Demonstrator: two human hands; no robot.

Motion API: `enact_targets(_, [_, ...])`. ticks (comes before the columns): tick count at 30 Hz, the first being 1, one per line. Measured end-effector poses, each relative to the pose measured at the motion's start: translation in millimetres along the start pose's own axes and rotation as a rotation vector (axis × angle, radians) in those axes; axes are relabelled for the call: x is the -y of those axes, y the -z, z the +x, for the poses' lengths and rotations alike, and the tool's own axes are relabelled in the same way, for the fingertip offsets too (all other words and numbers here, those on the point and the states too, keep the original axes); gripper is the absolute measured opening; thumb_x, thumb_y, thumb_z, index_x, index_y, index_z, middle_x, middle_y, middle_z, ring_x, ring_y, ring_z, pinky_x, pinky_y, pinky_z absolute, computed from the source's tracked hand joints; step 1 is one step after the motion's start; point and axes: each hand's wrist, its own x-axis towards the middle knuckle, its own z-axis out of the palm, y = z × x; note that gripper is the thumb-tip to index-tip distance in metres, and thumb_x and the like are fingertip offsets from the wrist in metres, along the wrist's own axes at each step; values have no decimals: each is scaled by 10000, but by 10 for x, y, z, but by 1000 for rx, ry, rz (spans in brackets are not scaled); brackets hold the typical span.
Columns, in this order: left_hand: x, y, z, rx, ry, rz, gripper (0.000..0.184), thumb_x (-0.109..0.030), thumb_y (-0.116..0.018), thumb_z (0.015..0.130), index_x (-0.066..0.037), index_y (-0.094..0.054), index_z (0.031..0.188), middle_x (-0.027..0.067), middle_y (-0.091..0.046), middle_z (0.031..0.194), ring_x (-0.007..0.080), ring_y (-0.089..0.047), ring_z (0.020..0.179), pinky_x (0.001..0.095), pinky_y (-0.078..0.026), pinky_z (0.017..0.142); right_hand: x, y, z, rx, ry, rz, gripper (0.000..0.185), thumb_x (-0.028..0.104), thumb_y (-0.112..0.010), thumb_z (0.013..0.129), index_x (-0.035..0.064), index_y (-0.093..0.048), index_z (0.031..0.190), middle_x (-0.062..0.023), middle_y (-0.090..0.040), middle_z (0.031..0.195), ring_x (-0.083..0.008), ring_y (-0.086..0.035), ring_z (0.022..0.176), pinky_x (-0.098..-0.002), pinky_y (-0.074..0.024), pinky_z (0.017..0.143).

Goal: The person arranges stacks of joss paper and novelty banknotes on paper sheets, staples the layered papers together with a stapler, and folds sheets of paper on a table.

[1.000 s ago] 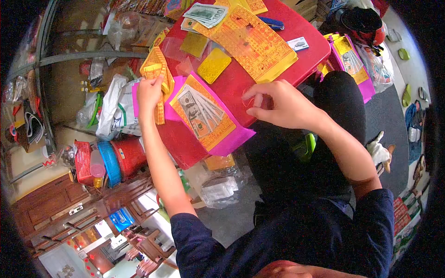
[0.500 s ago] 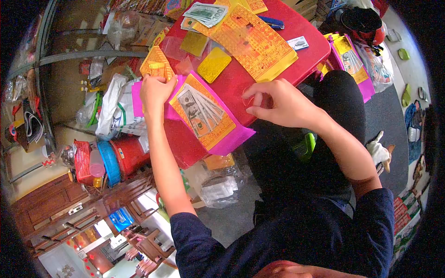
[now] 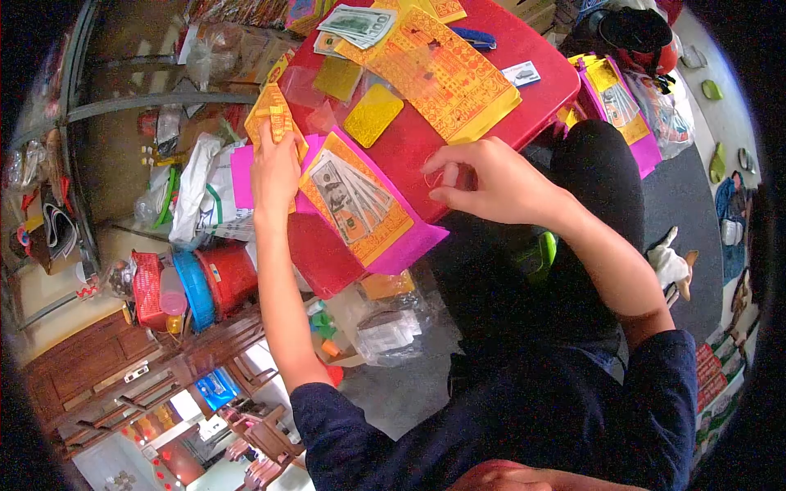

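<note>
My left hand (image 3: 277,170) is at the table's left edge, its fingertips closed on a small yellow-orange paper piece on a stack of orange joss paper (image 3: 260,114). My right hand (image 3: 495,182) hovers over the table's near edge, fingers curled, with a thin reddish loop like a rubber band (image 3: 429,169) at the fingertips. Between my hands lies a purple sheet (image 3: 415,250) bearing patterned orange paper (image 3: 382,243) and fanned dollar-style notes (image 3: 348,196). Beyond it are a gold paper square (image 3: 373,115) and a large stack of printed orange sheets (image 3: 458,86).
The red table (image 3: 536,98) also holds more dollar-style notes (image 3: 360,24), a blue stapler-like object (image 3: 475,38) and a small white card (image 3: 521,74). At right is another purple paper bundle (image 3: 647,155). A white animal (image 3: 671,266) lies on the floor. Baskets (image 3: 147,286) stand at left.
My left hand has moved slightly forward, its fingers now stretched onto the orange stack. My right hand keeps nearly the same pose.
</note>
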Motion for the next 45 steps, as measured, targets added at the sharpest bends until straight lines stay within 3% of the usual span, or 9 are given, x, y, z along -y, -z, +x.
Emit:
enact_targets(3, [86, -20, -14, -24, -17, -179, 196, -229, -657, 956, -90, -708, 1086, 251, -485, 1479, 460, -644, 1127, 508, -547, 924, 4, 3, -10, -17, 16, 15, 249, 159, -753, 846, 28, -709, 1054, -114, -718, 751, -299, -719, 726, -411, -554, 685])
enact_targets(9, [111, 25, -7, -18, -34, -132, 304, -295, -799, 854, -117, -741, 1094, 257, -498, 1479, 455, -596, 1229, 474, -517, 1007, -4, 8, -24, -14, -18, 10, 251, 172, -753, 848, 32, -711, 1051, -115, -718, 761, -306, -717, 729, -420, -553, 688])
enact_targets(15, [250, -16, 15, 4, -49, -200, 336, -287, -801, 853, -131, -756, 1147, 253, -486, 1502, 434, -569, 1287, 449, -490, 1062, -10, 19, -30, -33, 5, -9, 254, 177, -748, 851, 32, -714, 1057, -113, -712, 755, -302, -715, 730, -426, -555, 693])
enact_targets(21, [249, 5, -19, 19, -33, -239, 322, -252, -723, 910, -135, -746, 1209, 258, -478, 1511, 432, -549, 1317, 434, -469, 1096, 7, 18, -29, -12, -11, 7, 258, 177, -750, 849, 31, -714, 1059, -114, -714, 761, -304, -715, 730, -421, -556, 693])
enact_targets(27, [250, -64, -85, -46, -56, -227, 311, -201, -667, 942, -135, -727, 1240, 255, -479, 1510, 434, -550, 1315, 448, -477, 1082, -19, 5, -26, -16, -3, -7, 253, 181, -751, 849, 38, -714, 1055, -119, -717, 776, -300, -718, 743, -416, -561, 700])
enact_targets(33, [294, -59, -92, -46, -58, -338, 305, -124, -662, 944, -120, -725, 1242, 251, -489, 1505, 407, -576, 1292, 405, -486, 1058, -35, 8, -23, -4, 7, -14, 257, 188, -752, 848, 43, -713, 1057, -115, -719, 782, -299, -718, 743, -413, -563, 704])
enact_targets(36, [343, -46, -76, -1, -43, -358, 307, -140, -672, 948, -132, -731, 1250, 254, -471, 1514, 413, -517, 1359, 428, -489, 1081, -40, 1, -24, -9, 2, -22, 255, 186, -753, 850, 43, -713, 1058, -112, -718, 777, -297, -717, 740, -413, -561, 701])
enact_targets(42, [541, -193, -21, -5, -80, -419, 302, -91, -693, 946, -139, -750, 1239, 215, -458, 1516, 337, -544, 1342, 334, -622, 882, -21, 11, -30, -1, -4, -12, 248, 179, -753, 857, 38, -713, 1058, -105, -713, 761, -284, -712, 723, -408, -556, 689])
enact_targets(45, [548, -179, -14, 28, -45, -492, 296, -103, -705, 941, -138, -755, 1231, 207, -458, 1520, 329, -549, 1339, 350, -618, 896, -31, 0, -32, -14, -1, -7, 255, 176, -759, 854, 32, -713, 1059, -110, -713, 767, -273, -715, 728, -402, -552, 686])
